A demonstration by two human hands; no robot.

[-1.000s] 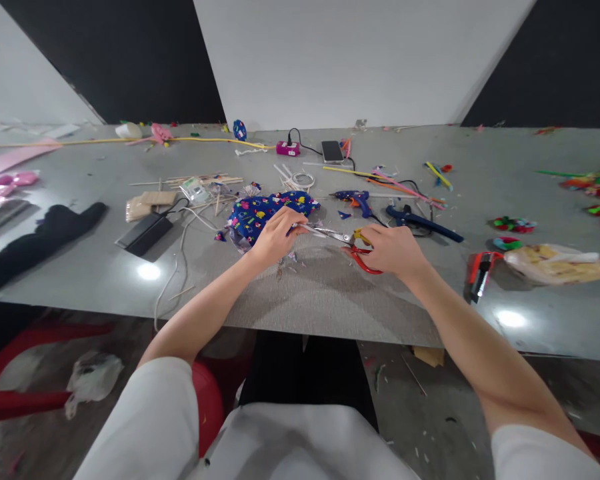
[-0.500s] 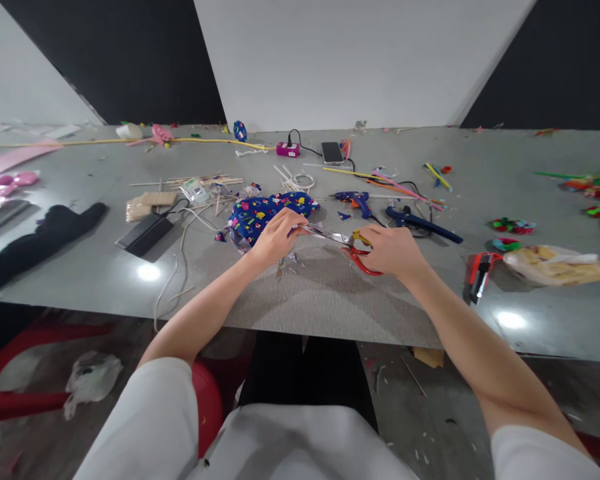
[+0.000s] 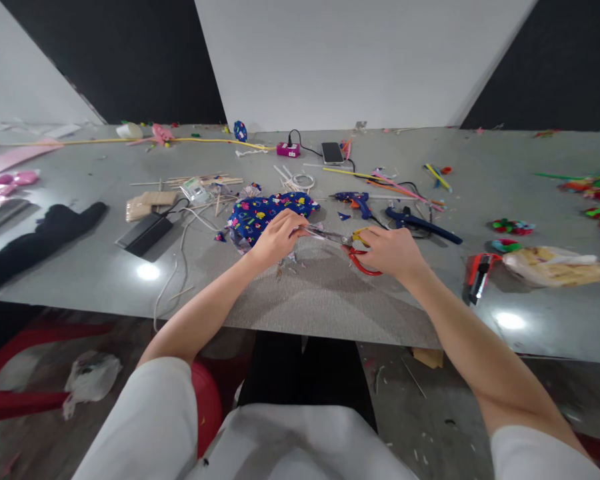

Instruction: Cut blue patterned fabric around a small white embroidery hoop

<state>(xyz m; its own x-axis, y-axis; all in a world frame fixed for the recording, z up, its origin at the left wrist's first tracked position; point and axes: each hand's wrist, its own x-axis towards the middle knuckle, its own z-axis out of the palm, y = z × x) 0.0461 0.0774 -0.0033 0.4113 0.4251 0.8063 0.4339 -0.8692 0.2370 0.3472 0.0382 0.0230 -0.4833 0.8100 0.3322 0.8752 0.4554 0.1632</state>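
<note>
Single head view, worn at head height, faced forward and down over bench (image 3: 330,303) and hands (image 3: 280,239).

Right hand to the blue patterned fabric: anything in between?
Yes. The right hand holds scissors pointing left, and the left hand is by their tips, hiding part of the blue patterned fabric. The glue gun lies farther back, off that line.

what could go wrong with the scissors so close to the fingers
The scissors in the right hand point at the left hand's fingers, so a slip might nick them. The patterned blue fabric lies right behind the blades, and a stray snip could catch it. The glue gun lies just beyond the right hand; a knuckle may knock it.
</note>
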